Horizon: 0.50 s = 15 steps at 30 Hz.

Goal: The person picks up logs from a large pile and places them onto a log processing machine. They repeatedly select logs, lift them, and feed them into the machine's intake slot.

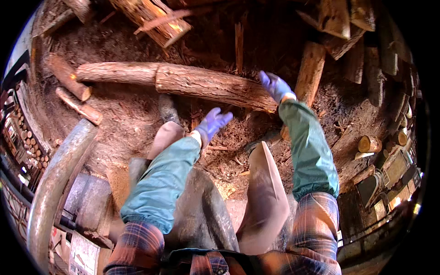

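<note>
A thick bark-covered log (213, 87) lies crosswise on the ground in front of me. Its left end meets another long log (118, 72), which continues the line leftward. My right hand (275, 87), in a purple glove, is at the thick log's right end with its fingers stretched out; whether it touches the bark I cannot tell. My left hand (213, 123), gloved the same way, hovers nearer to me than the log, open and holding nothing. Teal sleeve covers (160, 176) sit over both forearms.
At the right, an upright-leaning log (310, 73) stands by stacked split wood (373, 68). Short logs (68, 78) lie at the left, beyond a curved metal rail (59, 178). A split log (156, 23) lies at the far side. Bark litter covers the ground.
</note>
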Motion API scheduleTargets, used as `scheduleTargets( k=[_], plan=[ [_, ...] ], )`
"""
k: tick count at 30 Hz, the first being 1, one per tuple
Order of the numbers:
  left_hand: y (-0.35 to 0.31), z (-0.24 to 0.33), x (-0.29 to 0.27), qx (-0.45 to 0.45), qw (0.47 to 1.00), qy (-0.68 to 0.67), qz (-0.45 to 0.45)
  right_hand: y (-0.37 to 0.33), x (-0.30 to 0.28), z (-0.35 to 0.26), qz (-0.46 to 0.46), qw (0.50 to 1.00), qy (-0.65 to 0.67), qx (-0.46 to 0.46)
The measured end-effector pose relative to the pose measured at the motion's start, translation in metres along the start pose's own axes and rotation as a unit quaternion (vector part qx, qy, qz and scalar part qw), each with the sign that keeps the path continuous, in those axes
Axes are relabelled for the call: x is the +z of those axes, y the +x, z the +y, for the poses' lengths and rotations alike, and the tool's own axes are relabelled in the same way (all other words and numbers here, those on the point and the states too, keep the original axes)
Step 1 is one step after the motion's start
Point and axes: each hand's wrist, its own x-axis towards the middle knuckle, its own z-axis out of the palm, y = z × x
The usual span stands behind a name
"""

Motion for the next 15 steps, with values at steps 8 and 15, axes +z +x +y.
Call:
scheduleTargets(
  k=[8,15],
  plan=[
    [0.069,-0.066,-0.014,0.012,0.918,-0.395,0.035,-0.048,0.041,-0.018,-0.121,0.984,-0.114,0.057],
    [-0.152,-0.071,-0.036,0.126,0.964,-0.224,0.068,-0.299,0.057,-0.078,-0.320,0.844,0.425,0.065]
  ],
)
